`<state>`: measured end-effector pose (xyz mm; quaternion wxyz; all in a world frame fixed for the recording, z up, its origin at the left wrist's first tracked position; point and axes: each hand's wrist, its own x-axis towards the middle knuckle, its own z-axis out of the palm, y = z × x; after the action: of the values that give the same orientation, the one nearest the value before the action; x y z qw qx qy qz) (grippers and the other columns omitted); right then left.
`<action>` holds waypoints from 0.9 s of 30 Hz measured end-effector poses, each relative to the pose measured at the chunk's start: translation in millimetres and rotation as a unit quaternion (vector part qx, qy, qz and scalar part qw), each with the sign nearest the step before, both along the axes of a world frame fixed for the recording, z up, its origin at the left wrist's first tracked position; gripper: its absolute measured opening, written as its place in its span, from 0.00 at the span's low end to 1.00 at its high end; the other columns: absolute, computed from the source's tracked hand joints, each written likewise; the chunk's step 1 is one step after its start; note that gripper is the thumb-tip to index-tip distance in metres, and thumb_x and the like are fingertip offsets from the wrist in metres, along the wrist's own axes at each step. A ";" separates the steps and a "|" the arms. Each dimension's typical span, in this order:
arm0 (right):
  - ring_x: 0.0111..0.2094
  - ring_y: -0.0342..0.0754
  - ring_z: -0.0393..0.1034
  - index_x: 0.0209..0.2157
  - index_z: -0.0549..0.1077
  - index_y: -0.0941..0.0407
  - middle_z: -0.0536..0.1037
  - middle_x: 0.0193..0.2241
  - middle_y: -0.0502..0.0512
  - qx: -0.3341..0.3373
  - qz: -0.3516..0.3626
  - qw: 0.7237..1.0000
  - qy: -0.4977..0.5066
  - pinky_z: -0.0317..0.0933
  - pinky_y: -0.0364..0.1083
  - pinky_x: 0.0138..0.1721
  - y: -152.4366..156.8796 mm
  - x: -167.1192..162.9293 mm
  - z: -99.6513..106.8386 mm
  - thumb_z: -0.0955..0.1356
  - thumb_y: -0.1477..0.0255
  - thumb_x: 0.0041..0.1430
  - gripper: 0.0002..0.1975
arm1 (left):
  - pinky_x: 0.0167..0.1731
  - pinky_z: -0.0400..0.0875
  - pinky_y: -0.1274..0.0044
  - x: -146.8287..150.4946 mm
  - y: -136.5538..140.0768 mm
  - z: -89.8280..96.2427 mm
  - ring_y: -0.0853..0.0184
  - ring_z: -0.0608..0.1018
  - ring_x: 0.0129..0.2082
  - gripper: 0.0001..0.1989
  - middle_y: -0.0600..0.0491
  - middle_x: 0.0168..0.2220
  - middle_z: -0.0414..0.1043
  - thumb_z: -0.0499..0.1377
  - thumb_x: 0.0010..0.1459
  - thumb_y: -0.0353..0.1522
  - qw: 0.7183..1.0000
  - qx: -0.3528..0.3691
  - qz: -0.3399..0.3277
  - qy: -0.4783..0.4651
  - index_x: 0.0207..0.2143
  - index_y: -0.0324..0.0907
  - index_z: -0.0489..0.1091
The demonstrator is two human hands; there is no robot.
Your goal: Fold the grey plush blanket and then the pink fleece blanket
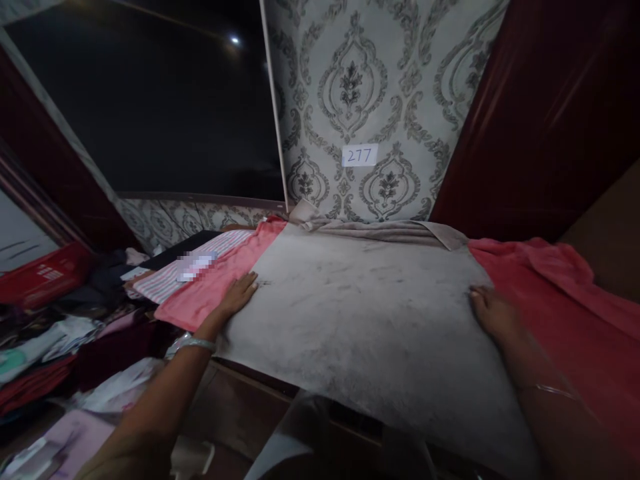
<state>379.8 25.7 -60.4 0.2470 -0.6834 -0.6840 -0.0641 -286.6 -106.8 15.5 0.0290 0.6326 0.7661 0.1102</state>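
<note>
A grey cloth (360, 313) with darker smudgy patches lies spread out in front of me. Its far edge is bunched in folds against the wall. My left hand (240, 293) rests palm down near the cloth's left edge, fingers stretched out. At the right edge, my right hand (493, 313) has its fingers bent in together on the cloth; some of the fingers are hidden. Beneath the grey cloth, pinkish-red fabric (555, 320) shows on the right, and more of it sticks out at the left beside a striped cloth (163, 283).
A large dark screen (150, 100) stands at the back left before patterned wallpaper (410, 80). A paper label (360, 155) on the wall reads 277. Piled clothes (60, 340), a red box (45, 273) and a plastic bag (123, 387) crowd the left. A dark red panel (545, 100) rises at right.
</note>
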 end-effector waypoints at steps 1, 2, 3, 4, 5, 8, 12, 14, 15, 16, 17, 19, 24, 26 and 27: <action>0.62 0.60 0.65 0.58 0.72 0.64 0.71 0.59 0.70 -0.007 -0.002 1.000 0.010 0.59 0.57 0.62 -1.0 1.5 -0.5 0.49 0.60 0.68 0.34 | 0.68 0.51 0.62 -0.9 -4.5 -0.6 0.62 0.58 0.70 0.30 0.49 0.69 0.58 0.42 0.66 0.39 1.000 0.006 0.000 -0.003 0.67 0.42 0.61; 0.62 0.61 0.64 0.58 0.72 0.65 0.71 0.59 0.72 -0.024 -0.002 1.000 0.017 0.58 0.56 0.63 -2.2 3.0 -1.2 0.49 0.61 0.67 0.34 | 0.68 0.51 0.63 -1.7 -8.4 -0.8 0.63 0.60 0.69 0.29 0.49 0.69 0.59 0.43 0.65 0.39 1.000 0.012 0.000 -0.006 0.66 0.42 0.62; 0.63 0.61 0.63 0.57 0.72 0.66 0.70 0.60 0.73 -0.045 0.001 0.999 0.017 0.56 0.56 0.64 -3.9 4.4 -2.0 0.51 0.61 0.67 0.33 | 0.68 0.52 0.64 -2.4 -11.7 -0.7 0.63 0.60 0.69 0.29 0.49 0.68 0.60 0.43 0.65 0.39 1.000 0.019 -0.001 -0.009 0.65 0.42 0.62; 0.64 0.62 0.62 0.58 0.72 0.65 0.69 0.61 0.72 -0.062 0.006 0.998 0.010 0.55 0.57 0.65 -7.0 5.9 -3.1 0.52 0.61 0.66 0.33 | 0.68 0.52 0.65 -3.0 -14.3 -0.4 0.64 0.61 0.69 0.29 0.49 0.68 0.61 0.43 0.65 0.39 1.000 0.024 -0.002 -0.010 0.65 0.41 0.63; 0.64 0.62 0.61 0.59 0.71 0.65 0.68 0.62 0.71 -0.075 0.010 0.997 -0.001 0.54 0.58 0.65 -12.0 7.5 -4.2 0.53 0.61 0.65 0.32 | 0.68 0.53 0.66 -3.5 -16.4 -0.1 0.64 0.62 0.68 0.30 0.48 0.67 0.62 0.43 0.64 0.39 0.999 0.030 -0.004 -0.013 0.64 0.39 0.64; 0.66 0.60 0.59 0.62 0.68 0.60 0.65 0.65 0.67 -0.090 0.022 0.995 -0.029 0.54 0.60 0.66 -43.2 14.0 -7.2 0.53 0.60 0.65 0.32 | 0.68 0.55 0.68 -5.2 -20.8 -0.1 0.63 0.65 0.66 0.31 0.45 0.65 0.65 0.43 0.62 0.41 0.997 0.065 -0.011 -0.032 0.60 0.36 0.67; 0.67 0.59 0.56 0.65 0.64 0.55 0.61 0.67 0.60 -0.099 0.008 0.994 -0.038 0.56 0.61 0.64 -117.6 20.4 -5.8 0.53 0.58 0.66 0.32 | 0.66 0.59 0.67 -9.7 -25.8 -5.8 0.57 0.69 0.63 0.33 0.44 0.62 0.69 0.44 0.58 0.48 0.990 0.114 -0.009 -0.077 0.54 0.36 0.71; 0.66 0.58 0.57 0.66 0.63 0.53 0.61 0.68 0.58 -0.102 -0.013 0.994 -0.033 0.57 0.60 0.64 -155.5 18.1 -2.1 0.53 0.58 0.67 0.32 | 0.65 0.61 0.64 -13.2 -28.2 -9.8 0.55 0.70 0.62 0.34 0.49 0.61 0.71 0.44 0.56 0.52 0.987 0.133 -0.001 -0.094 0.50 0.41 0.73; 0.66 0.58 0.59 0.67 0.63 0.54 0.62 0.67 0.58 -0.100 -0.024 0.994 -0.030 0.58 0.59 0.63 -171.2 15.3 0.3 0.52 0.58 0.67 0.32 | 0.65 0.61 0.63 -15.0 -29.0 -11.3 0.55 0.71 0.61 0.33 0.56 0.60 0.72 0.44 0.54 0.55 0.985 0.141 0.000 -0.100 0.48 0.45 0.74; 0.65 0.58 0.60 0.66 0.63 0.55 0.63 0.67 0.58 -0.096 -0.035 0.994 -0.027 0.58 0.59 0.63 -184.0 11.6 2.7 0.52 0.58 0.68 0.31 | 0.65 0.60 0.62 -16.6 -29.3 -12.2 0.55 0.71 0.61 0.31 0.63 0.60 0.72 0.44 0.53 0.56 0.983 0.153 0.001 -0.105 0.46 0.50 0.74; 0.64 0.58 0.61 0.66 0.64 0.55 0.64 0.66 0.59 -0.089 -0.048 0.995 -0.023 0.58 0.59 0.63 -193.7 7.4 5.2 0.52 0.59 0.69 0.31 | 0.65 0.60 0.60 -17.8 -29.1 -12.2 0.56 0.71 0.61 0.30 0.68 0.59 0.72 0.44 0.52 0.57 0.981 0.161 0.001 -0.111 0.44 0.52 0.73; 0.63 0.59 0.62 0.65 0.65 0.55 0.66 0.65 0.58 -0.071 -0.078 0.994 -0.014 0.59 0.60 0.61 -204.2 -1.4 9.6 0.51 0.60 0.69 0.30 | 0.64 0.61 0.58 -18.2 -27.8 -9.7 0.53 0.72 0.60 0.29 0.65 0.58 0.73 0.46 0.49 0.57 0.980 0.157 0.009 -0.122 0.41 0.52 0.73; 0.61 0.60 0.63 0.65 0.65 0.56 0.66 0.65 0.60 -0.046 -0.135 0.990 0.009 0.59 0.60 0.60 -204.3 -14.6 14.7 0.54 0.61 0.70 0.29 | 0.63 0.63 0.61 -13.4 -26.3 -1.7 0.48 0.72 0.61 0.30 0.41 0.59 0.73 0.48 0.48 0.55 0.984 0.135 0.008 -0.120 0.39 0.45 0.74; 0.61 0.59 0.63 0.66 0.64 0.57 0.67 0.64 0.62 -0.046 -0.143 0.989 0.012 0.59 0.60 0.60 -202.6 -14.8 15.4 0.55 0.62 0.70 0.29 | 0.63 0.63 0.62 -16.2 -25.0 -3.1 0.48 0.72 0.60 0.28 0.42 0.58 0.73 0.47 0.50 0.54 0.983 0.149 -0.005 -0.107 0.39 0.47 0.74; 0.61 0.59 0.63 0.66 0.63 0.57 0.67 0.64 0.62 -0.053 -0.144 0.988 0.011 0.59 0.59 0.59 -201.5 -14.3 16.6 0.56 0.62 0.70 0.28 | 0.62 0.64 0.61 -19.2 -22.8 -4.2 0.48 0.73 0.60 0.27 0.45 0.57 0.75 0.46 0.50 0.54 0.984 0.150 -0.006 -0.092 0.38 0.49 0.74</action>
<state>365.5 -175.8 -43.8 0.2065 -0.7874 -0.5782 -0.0552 -305.8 -129.6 11.3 0.0049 0.6217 0.7310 0.2811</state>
